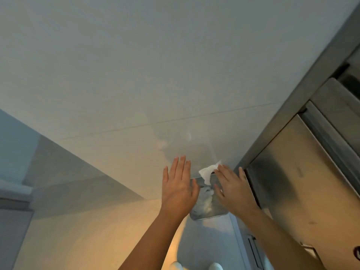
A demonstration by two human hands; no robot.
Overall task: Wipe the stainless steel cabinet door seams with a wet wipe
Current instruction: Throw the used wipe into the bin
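The camera looks steeply upward. My right hand (232, 189) lies flat with straight fingers on a narrow stainless steel panel (219, 212), pressing a white wet wipe (207, 172) under its fingertips at the panel's top edge, where it meets the white ceiling. The wipe sticks out to the left of the fingers and is mirrored in the steel. My left hand (179, 186) is raised beside the panel's left edge, fingers straight and together, holding nothing. Just right of my right hand runs the stainless steel cabinet door (303, 184) with its dark vertical seam (251, 184).
A glossy white ceiling (155, 75) fills most of the view. More steel cabinet doors and a frame (331, 106) run up the right side. A pale wall (87, 221) lies at lower left, with a grey ledge (13, 193) at the far left.
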